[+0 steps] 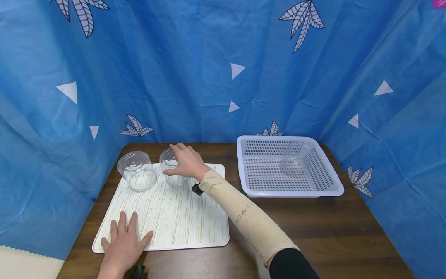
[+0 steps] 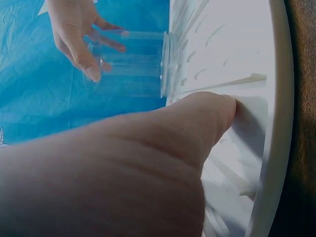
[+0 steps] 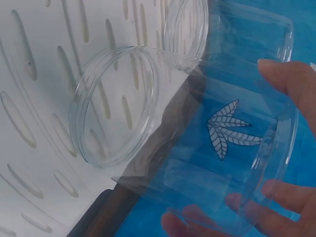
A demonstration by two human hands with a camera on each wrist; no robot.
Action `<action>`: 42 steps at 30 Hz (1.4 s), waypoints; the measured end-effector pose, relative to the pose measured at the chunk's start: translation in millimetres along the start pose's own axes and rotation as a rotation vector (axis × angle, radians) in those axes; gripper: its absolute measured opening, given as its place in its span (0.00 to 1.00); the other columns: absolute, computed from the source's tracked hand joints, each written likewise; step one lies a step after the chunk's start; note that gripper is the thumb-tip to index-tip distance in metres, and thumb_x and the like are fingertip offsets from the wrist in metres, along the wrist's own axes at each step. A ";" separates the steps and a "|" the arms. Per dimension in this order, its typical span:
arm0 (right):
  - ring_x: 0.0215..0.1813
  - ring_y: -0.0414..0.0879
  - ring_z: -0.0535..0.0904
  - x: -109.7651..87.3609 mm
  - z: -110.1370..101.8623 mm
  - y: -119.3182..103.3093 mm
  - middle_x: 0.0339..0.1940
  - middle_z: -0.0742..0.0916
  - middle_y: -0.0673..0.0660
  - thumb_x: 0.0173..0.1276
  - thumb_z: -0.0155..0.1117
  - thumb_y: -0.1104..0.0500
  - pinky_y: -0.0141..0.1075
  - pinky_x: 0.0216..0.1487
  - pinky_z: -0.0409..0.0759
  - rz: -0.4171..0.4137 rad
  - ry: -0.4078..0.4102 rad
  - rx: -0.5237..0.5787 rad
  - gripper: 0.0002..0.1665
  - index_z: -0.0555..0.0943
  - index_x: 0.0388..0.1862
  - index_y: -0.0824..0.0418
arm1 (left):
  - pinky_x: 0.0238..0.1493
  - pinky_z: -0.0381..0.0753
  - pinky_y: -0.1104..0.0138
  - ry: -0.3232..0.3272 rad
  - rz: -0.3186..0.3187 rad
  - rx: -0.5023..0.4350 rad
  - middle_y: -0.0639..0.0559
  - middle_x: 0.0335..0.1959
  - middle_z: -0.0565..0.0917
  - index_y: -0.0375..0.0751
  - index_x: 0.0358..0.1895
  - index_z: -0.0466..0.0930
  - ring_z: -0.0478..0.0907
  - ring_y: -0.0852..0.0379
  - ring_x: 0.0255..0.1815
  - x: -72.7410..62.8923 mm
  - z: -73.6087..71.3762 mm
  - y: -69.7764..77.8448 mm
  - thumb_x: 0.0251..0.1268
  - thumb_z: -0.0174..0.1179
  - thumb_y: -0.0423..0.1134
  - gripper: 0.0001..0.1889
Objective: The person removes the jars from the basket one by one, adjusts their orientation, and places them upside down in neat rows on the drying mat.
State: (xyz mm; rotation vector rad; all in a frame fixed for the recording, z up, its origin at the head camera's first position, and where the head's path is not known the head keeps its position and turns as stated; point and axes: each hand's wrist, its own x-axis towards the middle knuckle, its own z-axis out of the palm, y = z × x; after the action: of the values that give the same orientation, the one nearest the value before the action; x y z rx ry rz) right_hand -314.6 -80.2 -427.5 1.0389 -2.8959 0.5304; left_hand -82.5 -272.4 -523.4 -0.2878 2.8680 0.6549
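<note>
A clear plastic jar stands mouth-down at the back of the white ridged mat. My right hand grips its upper end from above, thumb on one side and fingers on the other. In the right wrist view the wide rim of this jar meets the mat. To its left, a second clear jar sits on the mat's back left corner. My left hand lies on the mat's front left corner with fingers spread, holding nothing.
A white perforated basket stands at the back right of the brown wooden table. Inside it lies another clear container. A blue patterned curtain hangs behind the table and along both sides.
</note>
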 end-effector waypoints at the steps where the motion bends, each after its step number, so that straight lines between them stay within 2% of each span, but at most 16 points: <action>1: 0.73 0.55 0.78 -0.3 -0.1 -0.5 0.81 0.75 0.56 0.64 0.79 0.28 0.45 0.69 0.82 0.004 0.000 -0.004 0.63 0.66 0.88 0.56 | 0.64 0.37 0.11 0.001 0.000 0.002 0.11 0.81 0.37 0.17 0.82 0.49 0.33 0.06 0.78 -0.2 0.1 0.1 0.80 0.62 0.61 0.53; 6: 0.73 0.54 0.77 -2.9 -3.2 -3.6 0.82 0.73 0.57 0.63 0.78 0.25 0.43 0.59 0.86 0.020 -0.006 -0.028 0.68 0.60 0.91 0.55 | 0.64 0.38 0.11 0.003 0.000 0.007 0.11 0.81 0.37 0.18 0.82 0.49 0.33 0.07 0.79 0.3 0.1 -0.4 0.80 0.61 0.61 0.53; 9: 0.75 0.53 0.74 -5.5 -7.2 -4.9 0.81 0.73 0.58 0.62 0.78 0.25 0.43 0.57 0.87 0.024 -0.007 -0.030 0.70 0.58 0.91 0.55 | 0.64 0.38 0.11 0.001 0.003 0.007 0.11 0.81 0.37 0.18 0.82 0.49 0.33 0.07 0.79 0.6 0.0 -1.4 0.80 0.61 0.61 0.53; 14: 0.80 0.54 0.70 -13.6 -17.8 -5.2 0.83 0.72 0.58 0.64 0.81 0.30 0.44 0.64 0.85 0.030 0.005 0.018 0.71 0.54 0.92 0.57 | 0.64 0.39 0.11 -0.007 0.001 0.011 0.11 0.81 0.37 0.18 0.82 0.49 0.34 0.07 0.78 1.5 0.3 -3.3 0.80 0.61 0.62 0.53; 19: 0.83 0.57 0.68 -25.7 -29.8 -2.9 0.83 0.72 0.59 0.64 0.84 0.37 0.46 0.71 0.81 0.018 0.052 0.091 0.70 0.55 0.92 0.59 | 0.64 0.40 0.11 -0.008 -0.002 0.020 0.10 0.80 0.38 0.18 0.82 0.50 0.35 0.06 0.78 2.7 0.8 -3.7 0.80 0.61 0.61 0.52; 26: 0.82 0.55 0.69 -42.4 -46.2 -1.1 0.82 0.73 0.60 0.68 0.83 0.44 0.46 0.76 0.76 -0.009 0.179 0.206 0.62 0.59 0.90 0.61 | 0.63 0.40 0.10 -0.010 0.002 0.020 0.10 0.80 0.38 0.17 0.82 0.50 0.35 0.06 0.78 3.5 0.3 -3.5 0.80 0.61 0.60 0.52; 32: 0.80 0.55 0.71 -52.3 -57.5 -4.0 0.80 0.76 0.59 0.71 0.80 0.45 0.46 0.75 0.76 -0.015 0.352 0.324 0.53 0.66 0.86 0.61 | 0.63 0.40 0.10 -0.013 -0.007 0.018 0.09 0.79 0.38 0.16 0.81 0.49 0.34 0.05 0.77 3.9 -0.6 -4.9 0.80 0.61 0.60 0.52; 36: 0.78 0.54 0.74 -58.1 -68.2 -2.6 0.78 0.79 0.59 0.70 0.81 0.45 0.46 0.76 0.75 -0.028 0.469 0.398 0.51 0.69 0.84 0.62 | 0.63 0.39 0.11 -0.014 -0.010 0.013 0.09 0.79 0.38 0.16 0.81 0.50 0.34 0.06 0.78 5.1 -0.2 -4.3 0.79 0.62 0.60 0.52; 42: 0.78 0.50 0.75 -67.8 -84.5 11.2 0.76 0.80 0.58 0.70 0.81 0.45 0.46 0.75 0.74 -0.016 0.573 0.500 0.50 0.71 0.83 0.62 | 0.63 0.40 0.10 -0.016 -0.008 0.020 0.09 0.79 0.38 0.17 0.81 0.50 0.34 0.06 0.77 6.1 1.1 -4.5 0.80 0.61 0.60 0.52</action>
State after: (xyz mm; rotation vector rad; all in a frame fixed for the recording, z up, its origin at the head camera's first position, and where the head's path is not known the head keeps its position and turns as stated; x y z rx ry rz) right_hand -276.8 -3.3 -360.3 0.7628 -2.2907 1.3421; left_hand -87.2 -276.8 -527.6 -0.2896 2.8551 0.6235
